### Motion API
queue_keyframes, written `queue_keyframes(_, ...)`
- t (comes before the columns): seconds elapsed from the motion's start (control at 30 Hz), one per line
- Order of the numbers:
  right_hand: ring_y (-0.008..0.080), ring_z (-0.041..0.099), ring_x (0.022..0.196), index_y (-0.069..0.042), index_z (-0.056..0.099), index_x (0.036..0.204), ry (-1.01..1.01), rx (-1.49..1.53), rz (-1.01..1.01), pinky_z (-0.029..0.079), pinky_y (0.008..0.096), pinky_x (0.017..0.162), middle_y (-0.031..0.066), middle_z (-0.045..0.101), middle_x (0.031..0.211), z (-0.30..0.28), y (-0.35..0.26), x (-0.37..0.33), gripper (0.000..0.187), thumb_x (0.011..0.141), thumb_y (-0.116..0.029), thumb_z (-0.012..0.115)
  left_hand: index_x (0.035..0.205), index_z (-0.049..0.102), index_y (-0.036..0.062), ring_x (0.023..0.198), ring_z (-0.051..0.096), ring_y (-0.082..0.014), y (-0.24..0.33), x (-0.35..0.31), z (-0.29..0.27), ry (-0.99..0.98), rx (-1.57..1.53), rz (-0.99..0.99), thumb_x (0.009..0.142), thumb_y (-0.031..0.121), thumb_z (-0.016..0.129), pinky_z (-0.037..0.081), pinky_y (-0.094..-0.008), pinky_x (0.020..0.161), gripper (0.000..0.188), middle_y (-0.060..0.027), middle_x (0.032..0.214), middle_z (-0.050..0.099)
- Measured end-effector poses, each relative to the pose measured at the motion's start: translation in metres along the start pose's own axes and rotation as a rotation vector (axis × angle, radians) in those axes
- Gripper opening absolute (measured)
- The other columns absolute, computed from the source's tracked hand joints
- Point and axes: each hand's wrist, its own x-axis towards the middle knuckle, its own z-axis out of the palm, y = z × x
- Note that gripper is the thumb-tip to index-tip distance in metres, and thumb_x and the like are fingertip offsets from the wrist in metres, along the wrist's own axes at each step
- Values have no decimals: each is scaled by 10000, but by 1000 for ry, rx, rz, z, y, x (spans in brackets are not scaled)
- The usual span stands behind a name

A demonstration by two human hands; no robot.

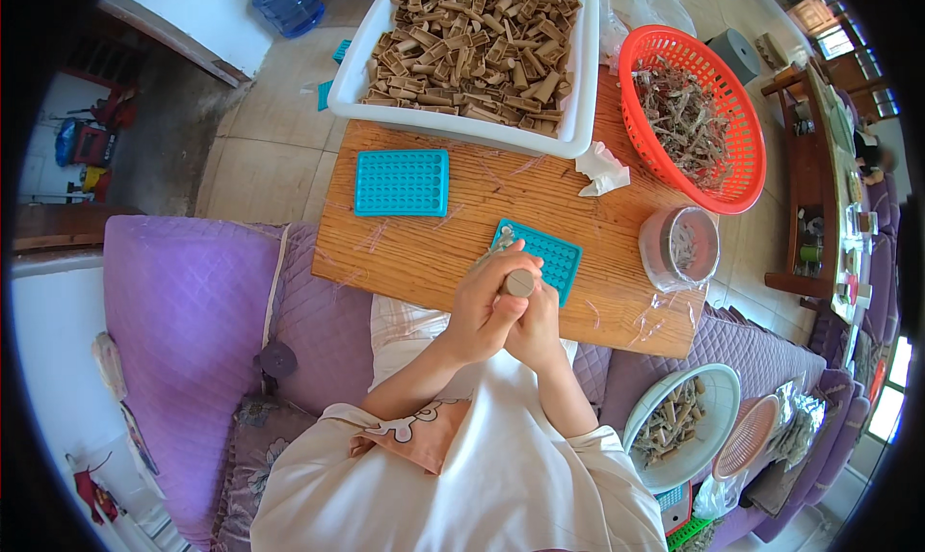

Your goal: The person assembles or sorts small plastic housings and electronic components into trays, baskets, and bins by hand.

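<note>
Both my hands meet just over the table's near edge. My left hand (479, 306) is closed, its fingers wrapped round a brown cylinder (519, 282) whose flat round end faces up. My right hand (538, 323) is closed right against it, gripping the same piece from the other side; most of the cylinder is hidden by my fingers. A greyish dried sprig (502, 238) shows just past my left fingertips; I cannot tell whether it is held. Partly behind the hands lies a teal tray with rows of small hollows (557, 253).
Another teal tray (402, 183) lies on the wooden table (462, 191). Behind are a white tub (462, 125) of brown half-tube pieces and a red basket (747, 157) of dried plant matter. A clear container (708, 226), crumpled tissue (604, 171) and pale green basin (725, 398) are at right.
</note>
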Motion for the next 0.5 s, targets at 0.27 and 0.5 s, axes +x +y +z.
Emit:
queue_keyframes(0.27,327,545,585,10,518,756,-230,-113,46,432,373,503,151,542,653,-23,15,0,137,726,-114,568,984,486,-16,1030,514,-271,3,9,-13,-222,-167,-266,863,415,448,401,-372,863,449,-105,917,561)
queue_keyframes(0.5,302,559,568,-51,543,660,-156,-209,-69,443,372,502,98,550,600,-38,13,-2,253,729,-289,595,929,510,-1,980,550,-260,6,9,8,-261,-86,-250,869,445,404,427,-389,840,462,-105,826,604)
